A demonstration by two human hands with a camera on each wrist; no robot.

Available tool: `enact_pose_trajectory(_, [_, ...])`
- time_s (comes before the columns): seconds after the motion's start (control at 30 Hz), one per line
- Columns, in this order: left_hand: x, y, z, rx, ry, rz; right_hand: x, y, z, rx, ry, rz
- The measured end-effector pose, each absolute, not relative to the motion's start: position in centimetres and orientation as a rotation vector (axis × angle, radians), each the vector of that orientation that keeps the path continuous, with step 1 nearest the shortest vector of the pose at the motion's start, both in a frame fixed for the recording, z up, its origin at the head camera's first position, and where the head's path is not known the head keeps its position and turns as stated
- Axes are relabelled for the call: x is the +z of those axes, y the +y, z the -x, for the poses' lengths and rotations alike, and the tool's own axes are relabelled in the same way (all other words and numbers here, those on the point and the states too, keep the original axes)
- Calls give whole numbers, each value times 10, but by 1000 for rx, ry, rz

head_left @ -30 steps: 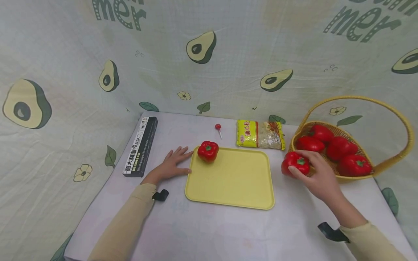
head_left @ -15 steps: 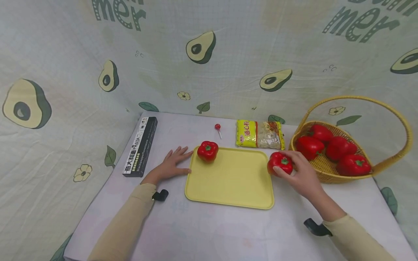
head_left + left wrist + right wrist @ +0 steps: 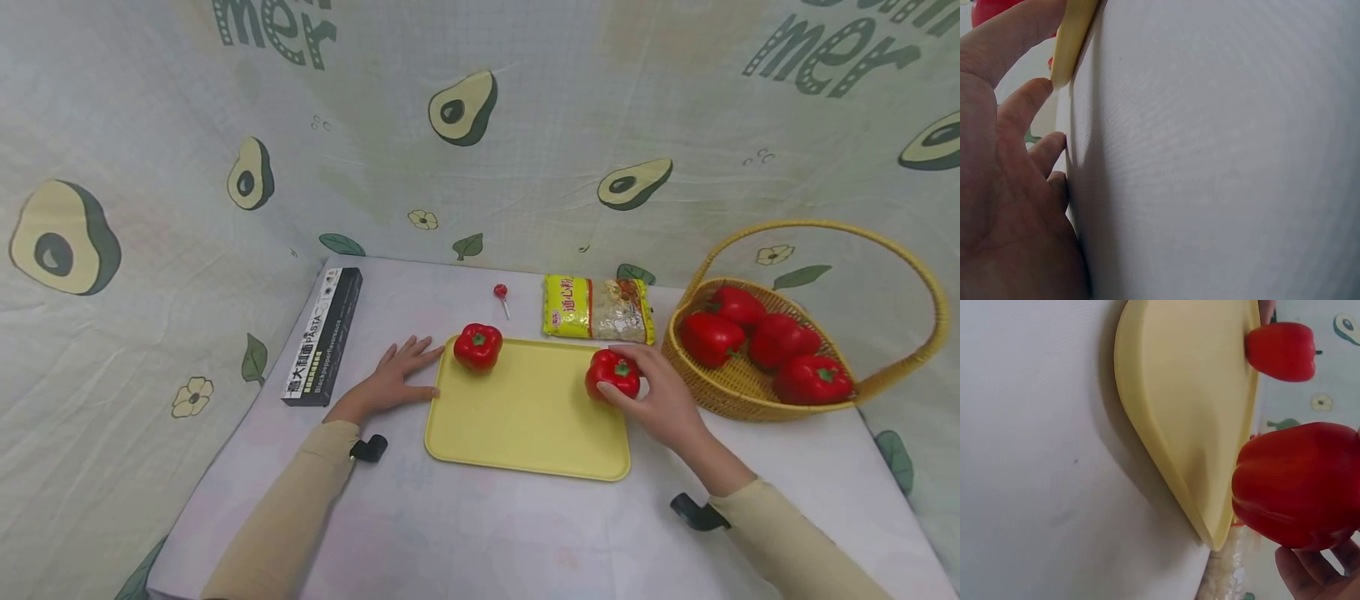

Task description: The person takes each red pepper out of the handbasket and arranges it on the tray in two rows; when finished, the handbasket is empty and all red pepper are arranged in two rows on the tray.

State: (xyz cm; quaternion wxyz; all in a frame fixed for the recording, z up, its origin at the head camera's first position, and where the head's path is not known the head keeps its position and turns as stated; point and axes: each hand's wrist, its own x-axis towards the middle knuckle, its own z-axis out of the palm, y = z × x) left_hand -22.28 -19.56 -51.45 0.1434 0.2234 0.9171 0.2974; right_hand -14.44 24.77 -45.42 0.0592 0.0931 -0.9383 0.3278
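Between the thumb and fingers of my right hand [image 3: 662, 404] is a red bell pepper [image 3: 611, 375], held over the right end of a yellow tray [image 3: 525, 417]. In the right wrist view this pepper [image 3: 1297, 484] hangs just above the tray surface. Another red bell pepper [image 3: 477, 347] sits upright in the tray's far left corner. My left hand [image 3: 393, 379] lies on the table with spread fingers, its fingertips at the tray's left edge. The left wrist view shows the thumb and a finger touching the tray rim [image 3: 1071, 44].
At the right stands a wicker basket [image 3: 720, 400] with a tall handle and several red vegetables inside. A yellow pasta bag [image 3: 597, 308] and a red lollipop [image 3: 501, 292] lie behind the tray. A black-and-white pasta box [image 3: 324, 337] lies at the left.
My right hand has carried the red bell pepper leftward from beside the basket to above the tray's right end. The left hand stays put.
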Motion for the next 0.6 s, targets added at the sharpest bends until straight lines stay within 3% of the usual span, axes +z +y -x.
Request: enact_pose_trajectory(0.6, [-520,-197,227,835,2647,-614,-462,214,163,1072,-2867,-339])
